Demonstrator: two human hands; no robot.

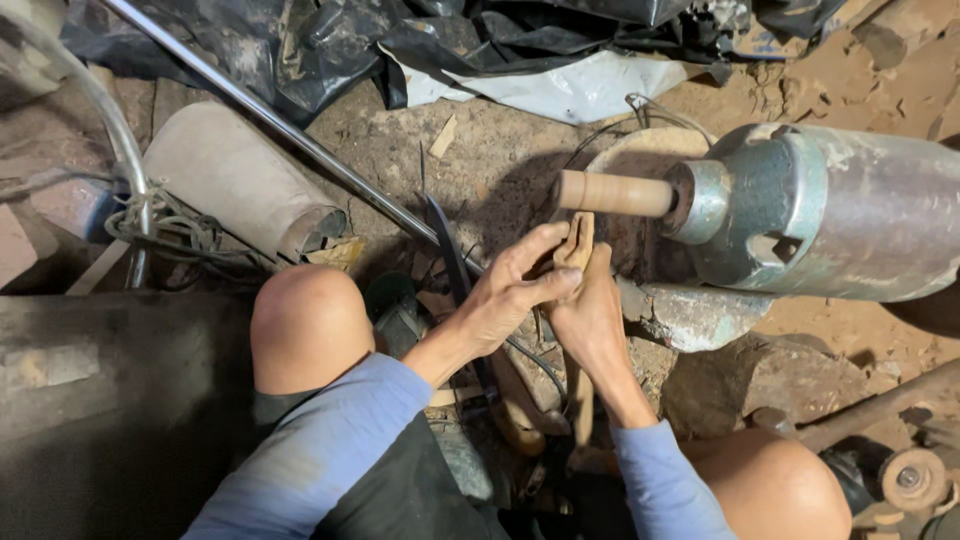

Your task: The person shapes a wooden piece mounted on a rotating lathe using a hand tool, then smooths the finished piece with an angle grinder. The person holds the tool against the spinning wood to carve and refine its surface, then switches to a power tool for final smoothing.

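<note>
Pale tan on the round wooden dowel, dull silver-grey with a greenish cast on the metal cylinder housing, light brown on the small wooden piece, blue-grey on the long sleeves, glossy black on the crumpled plastic sheet, reddish brown on the dirt floor.

floor: packed dirt | wood chips | black plastic sheet | dim

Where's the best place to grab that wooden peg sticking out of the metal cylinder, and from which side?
Probably the wooden peg's free rounded end at picture left, coming from above. It lies level and bare there; its other end sits in the metal cylinder's collar, and the left hand and right hand, pinching a small wood piece, crowd the space below.
</note>
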